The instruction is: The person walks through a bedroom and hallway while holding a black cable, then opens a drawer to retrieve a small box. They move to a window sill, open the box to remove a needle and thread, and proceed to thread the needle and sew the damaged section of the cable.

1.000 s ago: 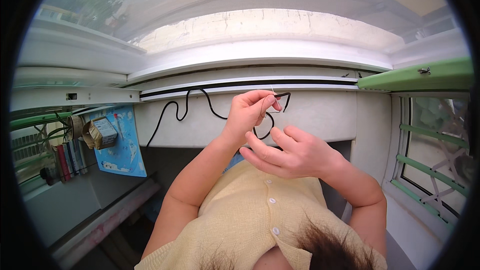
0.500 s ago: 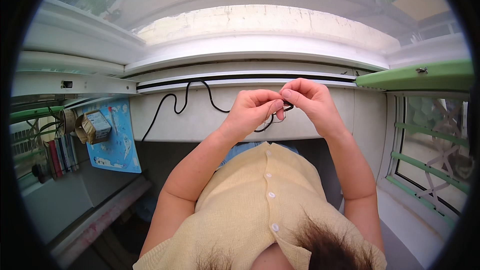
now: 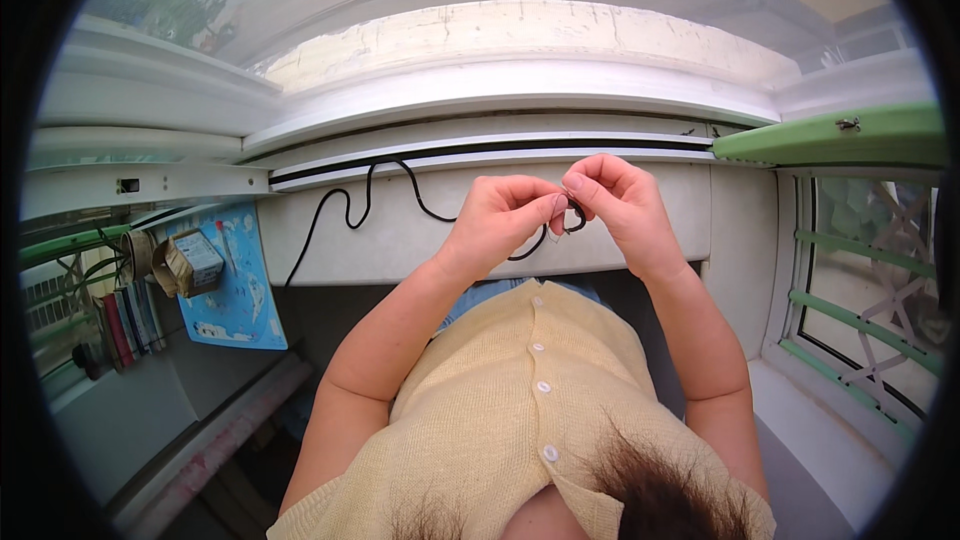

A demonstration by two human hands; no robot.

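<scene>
A long black cord (image 3: 352, 222) lies in wavy bends on the pale sill, and its right part runs up to my hands. My left hand (image 3: 505, 220) pinches the cord between thumb and forefinger. Close against it, my right hand (image 3: 622, 205) also has thumb and forefinger pinched at the cord, where a small loop curves below the fingertips. A thin wire or thread seems to show at the loop, too fine to make out. The fingertips hide where the cord is held.
A window track (image 3: 480, 152) runs along the sill's far side. To the left stand a blue printed board (image 3: 240, 305), a small cardboard box (image 3: 190, 262) and several books (image 3: 130, 325). A green window frame (image 3: 830, 138) juts in at the right.
My fingers have shifted slightly at the cord, and the small loop below them now shows more clearly. The cord on the sill keeps its shape.
</scene>
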